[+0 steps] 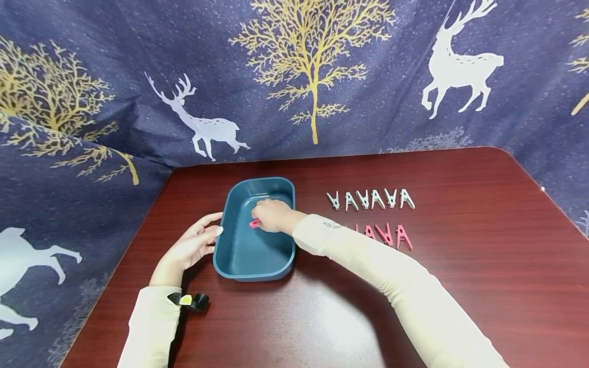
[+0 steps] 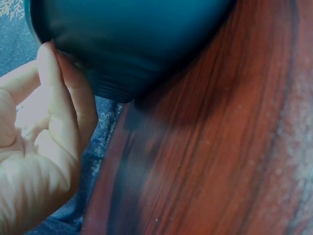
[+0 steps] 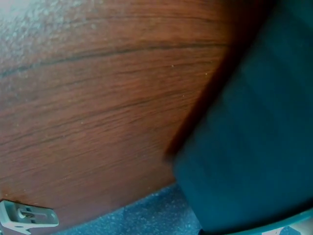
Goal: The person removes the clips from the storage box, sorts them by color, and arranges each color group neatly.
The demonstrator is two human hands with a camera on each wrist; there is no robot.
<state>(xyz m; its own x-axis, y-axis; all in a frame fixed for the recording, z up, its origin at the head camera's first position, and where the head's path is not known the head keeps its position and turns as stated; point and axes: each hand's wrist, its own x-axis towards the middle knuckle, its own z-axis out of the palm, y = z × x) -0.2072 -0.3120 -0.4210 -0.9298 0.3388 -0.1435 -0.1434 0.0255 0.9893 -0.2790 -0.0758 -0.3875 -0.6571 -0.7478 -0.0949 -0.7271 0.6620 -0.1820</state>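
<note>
The right hand [image 1: 273, 214] pinches a pink peg [image 1: 254, 223] low inside the teal tub [image 1: 239, 255], which sits left of centre on the worktop [image 1: 460, 286]. The left hand [image 1: 193, 245], fingers relaxed and nearly straight, touches the tub's left wall. Judged from its look, the peg is light, stiff plastic with a spring; hold it at the flared tail ends. Most of the peg is hidden by the fingers. The sleeve covers part of the pink row [image 1: 388, 235]; the white row [image 1: 370, 199] shows whole.

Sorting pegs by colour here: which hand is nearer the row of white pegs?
Right. The right hand is inside the teal tray, left of the white pegs; the left hand touches the tray's far side.
</note>
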